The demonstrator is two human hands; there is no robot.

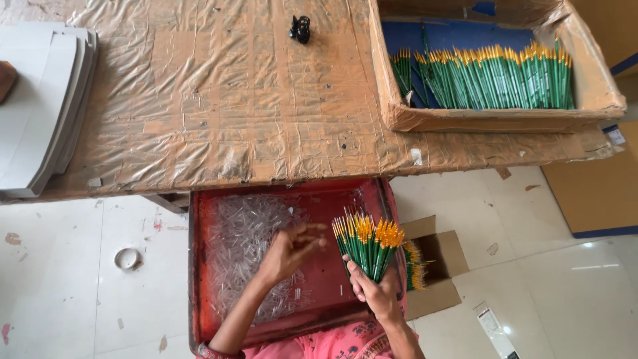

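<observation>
My right hand [375, 292] grips a fanned bunch of thin green sticks with orange-yellow tips [367, 242], held upright over the right side of a red tray [199, 266]. My left hand [289, 251] hovers over the tray with fingers bent, fingertips close to the bunch; whether it pinches something small I cannot tell. A heap of small clear plastic tubes [242, 242] fills the tray's left half, just left of that hand.
A taped cardboard-covered table [219, 100] lies ahead. On its right stands a cardboard box [498, 119] with several more green sticks [492, 80]. A small open box [435, 269] with sticks sits on the floor. Grey card sheets [40, 100] lie at left; a black clip [300, 28].
</observation>
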